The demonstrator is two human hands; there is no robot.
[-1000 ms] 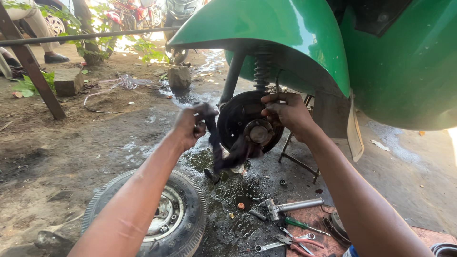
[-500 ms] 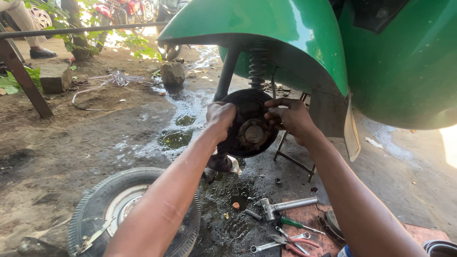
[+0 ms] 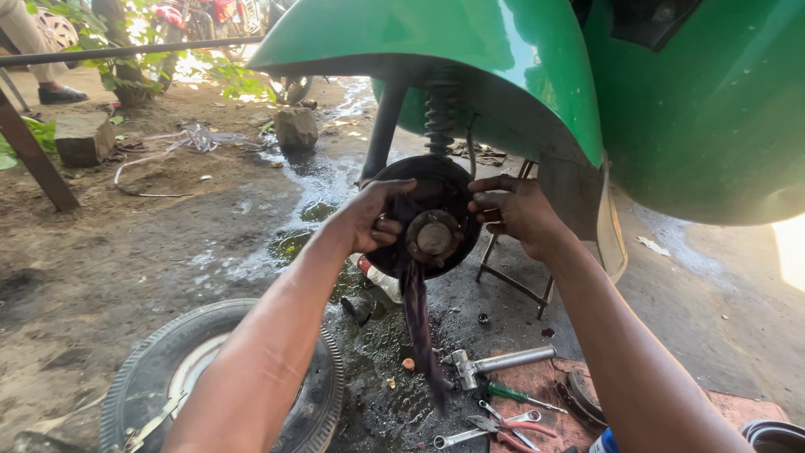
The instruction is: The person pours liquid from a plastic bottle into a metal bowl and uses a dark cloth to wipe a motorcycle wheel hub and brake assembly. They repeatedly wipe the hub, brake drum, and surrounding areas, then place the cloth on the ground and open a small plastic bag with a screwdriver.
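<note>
The left hand (image 3: 373,220) covers the brake drum's (image 3: 428,220) left edge, and its fingertips vanish behind the dark rag (image 3: 417,310). The picture's bottom edge cuts the removed wheel (image 3: 220,387) — likewise the pliers (image 3: 507,426). The green vehicle body (image 3: 671,101) runs off top and right.

Bright daylight, blown-out glare at right edge, shaded under green fender (image 3: 470,50), sharp focus

removed wheel (image 3: 226,377) lying flat on wet dirt, hammer (image 3: 495,363), spanners (image 3: 486,428) and pliers (image 3: 516,424) scattered nearby, couple rocks (image 3: 295,127) further back
</note>
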